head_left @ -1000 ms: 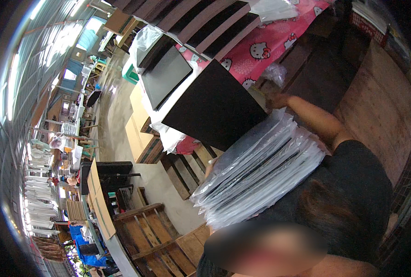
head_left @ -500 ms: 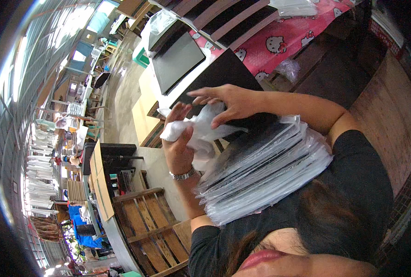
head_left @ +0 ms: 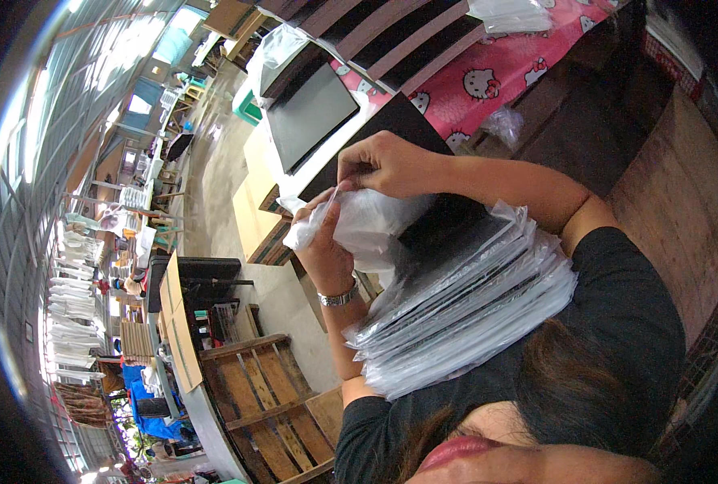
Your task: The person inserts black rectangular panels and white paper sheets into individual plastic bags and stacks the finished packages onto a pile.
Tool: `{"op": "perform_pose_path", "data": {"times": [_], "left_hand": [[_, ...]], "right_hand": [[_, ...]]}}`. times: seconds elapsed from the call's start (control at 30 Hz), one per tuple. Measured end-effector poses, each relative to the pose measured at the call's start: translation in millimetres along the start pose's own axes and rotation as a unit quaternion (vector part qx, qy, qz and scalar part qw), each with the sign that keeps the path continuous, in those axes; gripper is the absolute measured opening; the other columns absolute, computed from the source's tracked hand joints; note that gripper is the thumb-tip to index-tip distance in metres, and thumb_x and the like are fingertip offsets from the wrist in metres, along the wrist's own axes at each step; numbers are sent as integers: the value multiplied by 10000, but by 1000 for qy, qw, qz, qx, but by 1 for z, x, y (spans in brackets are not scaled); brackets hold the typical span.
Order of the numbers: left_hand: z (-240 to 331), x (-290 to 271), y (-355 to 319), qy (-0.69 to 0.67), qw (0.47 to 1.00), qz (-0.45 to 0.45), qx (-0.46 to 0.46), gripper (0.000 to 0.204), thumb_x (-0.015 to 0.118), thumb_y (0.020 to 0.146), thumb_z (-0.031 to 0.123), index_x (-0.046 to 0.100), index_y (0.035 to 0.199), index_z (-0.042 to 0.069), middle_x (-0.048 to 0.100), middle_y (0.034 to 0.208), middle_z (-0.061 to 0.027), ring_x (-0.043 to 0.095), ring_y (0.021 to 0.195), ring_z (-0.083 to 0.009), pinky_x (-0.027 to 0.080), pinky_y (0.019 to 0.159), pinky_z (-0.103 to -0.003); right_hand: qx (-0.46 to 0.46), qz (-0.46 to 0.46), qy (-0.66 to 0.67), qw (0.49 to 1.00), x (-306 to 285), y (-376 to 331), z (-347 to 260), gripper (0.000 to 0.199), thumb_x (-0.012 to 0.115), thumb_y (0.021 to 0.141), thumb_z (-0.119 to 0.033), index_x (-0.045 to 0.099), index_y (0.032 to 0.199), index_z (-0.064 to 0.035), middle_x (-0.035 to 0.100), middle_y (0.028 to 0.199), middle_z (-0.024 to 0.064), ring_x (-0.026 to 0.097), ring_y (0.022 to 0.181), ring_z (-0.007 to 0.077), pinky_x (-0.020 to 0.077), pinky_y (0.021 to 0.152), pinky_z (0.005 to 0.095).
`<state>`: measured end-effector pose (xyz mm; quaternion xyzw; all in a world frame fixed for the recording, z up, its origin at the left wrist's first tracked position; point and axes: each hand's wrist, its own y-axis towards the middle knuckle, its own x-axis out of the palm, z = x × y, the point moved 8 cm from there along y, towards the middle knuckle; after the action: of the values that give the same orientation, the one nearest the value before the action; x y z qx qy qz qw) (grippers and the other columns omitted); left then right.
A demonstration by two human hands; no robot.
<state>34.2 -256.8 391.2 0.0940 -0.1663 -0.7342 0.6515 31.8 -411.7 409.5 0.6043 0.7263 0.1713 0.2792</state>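
Partly, perhaps, plastic bag (head_left: 375,230) hides left hand (head_left: 324,250)

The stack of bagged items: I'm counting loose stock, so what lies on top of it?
A crumpled clear plastic bag, pinched by both hands, lies over the stack's upper end; the bag's contents are hidden.

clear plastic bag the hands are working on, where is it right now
In the head view the clear plastic bag sits just left of centre, pinched between the left hand and right hand, above the stack of bagged flat items.
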Motion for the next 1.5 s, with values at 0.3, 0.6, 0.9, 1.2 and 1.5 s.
{"op": "perform_pose_path", "data": {"times": [0.3,0.6,0.9,1.2,1.5], "left_hand": [[-6,-1,0,-39,999,6,13,155,656,804,64,519,871,36,556,750,-5,500,663,-88,401,600,-221],[-12,-50,-15,-107,983,51,-137,306,562,888,359,563,903,53,614,799,-48,598,687,-188,512,654,-339],[4,-27,-39,-26,977,-9,-209,243,636,853,242,604,952,23,625,834,-50,561,679,-149,464,609,-284],[-114,-81,-54,97,908,-403,-61,146,660,795,147,613,860,25,615,781,-46,559,693,-133,477,606,-293],[-98,-80,-53,-10,954,-241,-181,502,520,838,380,499,1159,-6,566,1091,-143,565,930,-256,457,816,-390]], "right_hand": [[-213,124,-123,961,-7,-5,-37,92,613,817,-90,611,776,-8,567,665,92,576,618,168,458,614,308],[21,-446,117,887,44,-73,13,141,542,873,-132,624,851,-20,646,788,89,609,717,151,476,727,293],[37,-380,36,924,-15,-62,54,189,583,883,-243,580,837,-60,587,726,16,580,638,112,467,561,253],[226,-259,232,910,-64,-39,59,247,677,812,-272,586,816,-43,574,693,-1,578,665,104,457,592,240],[215,-108,377,894,-74,-31,63,279,654,830,-215,553,1020,-38,565,664,-13,583,614,93,460,506,241]]}}
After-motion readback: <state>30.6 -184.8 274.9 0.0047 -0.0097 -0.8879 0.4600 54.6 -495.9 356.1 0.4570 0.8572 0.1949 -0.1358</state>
